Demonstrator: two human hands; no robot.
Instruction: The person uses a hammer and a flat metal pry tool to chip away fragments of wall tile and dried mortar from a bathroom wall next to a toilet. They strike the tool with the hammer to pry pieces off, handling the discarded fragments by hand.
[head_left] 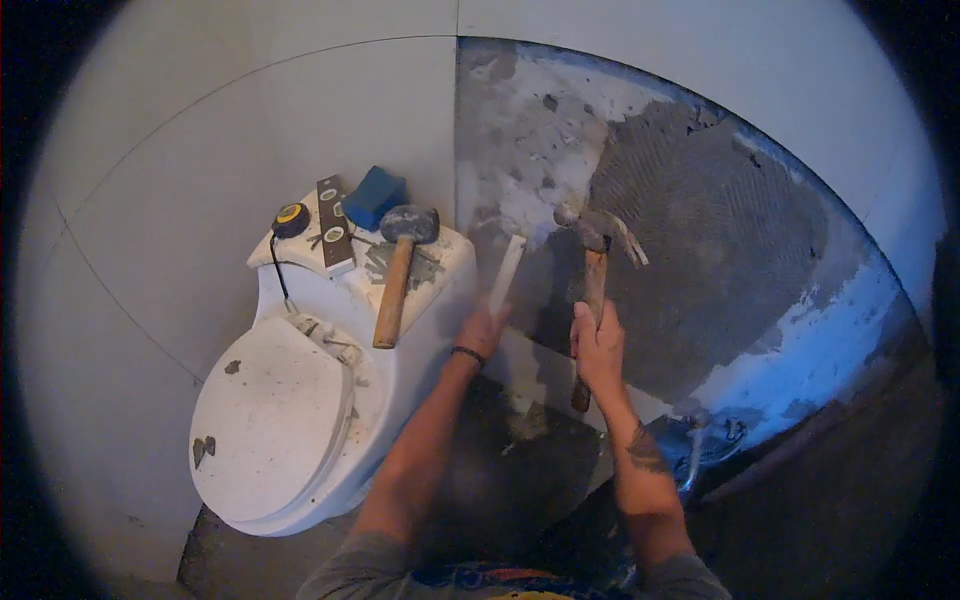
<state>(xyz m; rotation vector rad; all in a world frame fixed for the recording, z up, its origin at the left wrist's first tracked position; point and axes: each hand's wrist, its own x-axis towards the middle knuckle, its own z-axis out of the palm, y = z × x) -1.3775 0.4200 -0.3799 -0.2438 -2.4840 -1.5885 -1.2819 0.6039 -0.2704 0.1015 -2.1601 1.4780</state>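
Note:
My right hand (600,350) is closed around the wooden handle of a claw hammer (596,262), whose metal head points up in front of the bare wall patch. Closed on a pale, narrow flat strip (507,275), my left hand (484,330) is beside the toilet tank; the strip's lower end is hidden in the fingers. The strip and the hammer are apart. Behind them, the wall patch (690,230) shows grey ridged adhesive and whitish rough areas.
On the white toilet (270,410) at left, the tank top carries a rubber mallet (398,275), a spirit level (333,225), a blue sponge (374,197) and a tape measure (290,220). Large pale tiles (360,110) cover the wall around the patch.

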